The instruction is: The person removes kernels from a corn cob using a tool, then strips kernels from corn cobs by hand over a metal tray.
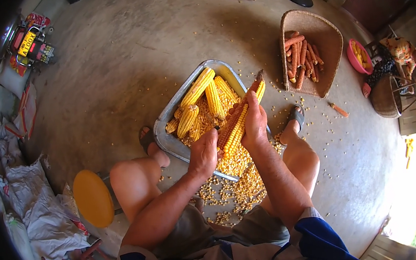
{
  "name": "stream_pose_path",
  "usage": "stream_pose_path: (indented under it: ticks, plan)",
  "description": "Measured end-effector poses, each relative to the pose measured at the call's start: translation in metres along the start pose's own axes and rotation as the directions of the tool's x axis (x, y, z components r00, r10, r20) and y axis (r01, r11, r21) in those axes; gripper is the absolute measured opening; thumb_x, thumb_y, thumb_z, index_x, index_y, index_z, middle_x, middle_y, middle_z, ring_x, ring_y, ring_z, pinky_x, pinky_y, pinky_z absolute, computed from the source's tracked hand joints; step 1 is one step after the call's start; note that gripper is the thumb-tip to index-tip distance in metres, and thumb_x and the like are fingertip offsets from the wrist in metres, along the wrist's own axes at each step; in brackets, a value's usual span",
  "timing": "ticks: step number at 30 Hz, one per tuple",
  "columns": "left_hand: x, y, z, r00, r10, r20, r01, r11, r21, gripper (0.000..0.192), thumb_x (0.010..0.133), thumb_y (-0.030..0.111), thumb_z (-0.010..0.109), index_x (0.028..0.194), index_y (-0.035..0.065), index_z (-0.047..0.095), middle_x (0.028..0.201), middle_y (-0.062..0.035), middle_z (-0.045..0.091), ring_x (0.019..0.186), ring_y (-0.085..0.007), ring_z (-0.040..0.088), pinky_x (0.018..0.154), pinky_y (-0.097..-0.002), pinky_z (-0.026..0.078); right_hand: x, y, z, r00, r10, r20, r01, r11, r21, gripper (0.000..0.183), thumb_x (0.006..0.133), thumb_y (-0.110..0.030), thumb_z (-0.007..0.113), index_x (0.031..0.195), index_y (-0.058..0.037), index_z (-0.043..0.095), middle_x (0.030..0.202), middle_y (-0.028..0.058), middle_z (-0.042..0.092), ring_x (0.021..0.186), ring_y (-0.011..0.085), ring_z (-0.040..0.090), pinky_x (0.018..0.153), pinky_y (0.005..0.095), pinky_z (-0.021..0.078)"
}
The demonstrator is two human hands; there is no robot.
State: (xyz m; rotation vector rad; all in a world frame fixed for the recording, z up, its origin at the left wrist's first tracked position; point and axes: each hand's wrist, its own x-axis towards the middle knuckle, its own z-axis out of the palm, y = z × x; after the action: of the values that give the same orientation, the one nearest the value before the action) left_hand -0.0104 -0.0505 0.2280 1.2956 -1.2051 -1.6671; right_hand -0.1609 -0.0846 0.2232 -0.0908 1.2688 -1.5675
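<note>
A partly shelled ear of yellow corn (236, 127) slants up and to the right, its reddish cob bare along one side. My right hand (255, 123) is closed around its middle. Near the ear's lower left side is my left hand (204, 153), fingers curled, with a small dark thing at the thumb; what it is cannot be made out. Below them, between my feet, a metal basin (176, 114) holds loose kernels and several whole ears of corn (198, 87). More loose kernels (246, 194) lie spilled on the floor at the basin's near edge.
A woven scoop basket (327, 43) with bare red cobs stands at the upper right; one cob (339, 110) lies on the floor. Farther right, a person (400, 58) sits by a pink basin (353, 59) and a wicker basket (385, 98). A yellow stool (93, 198) and sacks (43, 210) are at left.
</note>
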Motion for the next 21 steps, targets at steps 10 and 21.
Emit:
stream_pose_path:
  ticks: [10, 21]
  plan:
    - [0.005, 0.005, 0.000, 0.957, 0.186, 0.221, -0.248, 0.922, 0.298, 0.041, 0.096, 0.036, 0.060, 0.109, -0.0017, 0.060, 0.084, -0.0052, 0.062, 0.078, -0.0133, 0.057, 0.070, -0.0309, 0.047, 0.002, 0.000, -0.004, 0.997, -0.061, -0.043, 0.058, 0.997, -0.057, 0.044, 0.097, -0.046, 0.055, 0.098, -0.0021, 0.049, 0.076, 0.0139, 0.061, 0.063, 0.0237, 0.061, 0.056, 0.0383, 0.0539]
    - [0.006, -0.007, -0.012, 0.976, 0.172, 0.136, -0.201, 0.951, 0.235, 0.043, 0.106, 0.035, 0.042, 0.080, 0.0024, 0.052, 0.063, -0.0041, 0.050, 0.060, -0.0121, 0.052, 0.054, -0.0336, 0.042, 0.005, 0.002, -0.009, 0.999, -0.041, 0.024, 0.043, 0.996, -0.075, 0.043, 0.098, -0.043, 0.055, 0.108, -0.0015, 0.050, 0.087, 0.0112, 0.061, 0.073, 0.0203, 0.062, 0.063, 0.0359, 0.0539]
